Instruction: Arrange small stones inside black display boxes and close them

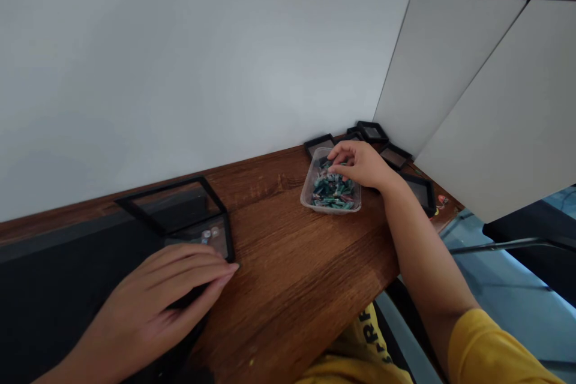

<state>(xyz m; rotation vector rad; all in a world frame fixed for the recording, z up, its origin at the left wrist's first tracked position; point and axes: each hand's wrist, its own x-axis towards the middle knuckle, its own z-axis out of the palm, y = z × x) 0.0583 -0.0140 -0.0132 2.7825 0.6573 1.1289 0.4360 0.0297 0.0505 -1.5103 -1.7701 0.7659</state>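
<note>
At the lower left, my left hand [166,294] lies over the near edge of an opened black-framed case with clear panels [227,234]. Its thumb and fingertips come together at the case's near right corner; anything pinched there is hidden. A few small clear, shiny pieces [210,234] rest inside the case. My right hand [355,162] reaches over a clear plastic tub [307,197], fingers curved and apart from the thumb, with nothing visible between them. Inside the tub is a heap of small green, teal and reddish wrapped-looking pieces [333,187], too small to name.
Several more black-framed cases [420,192] lie around the tub toward the corner. A small orange-and-white item [442,200] sits near the right table edge. The brown wooden table [274,252] meets a white wall [225,72] behind and a white panel [486,102] at right.
</note>
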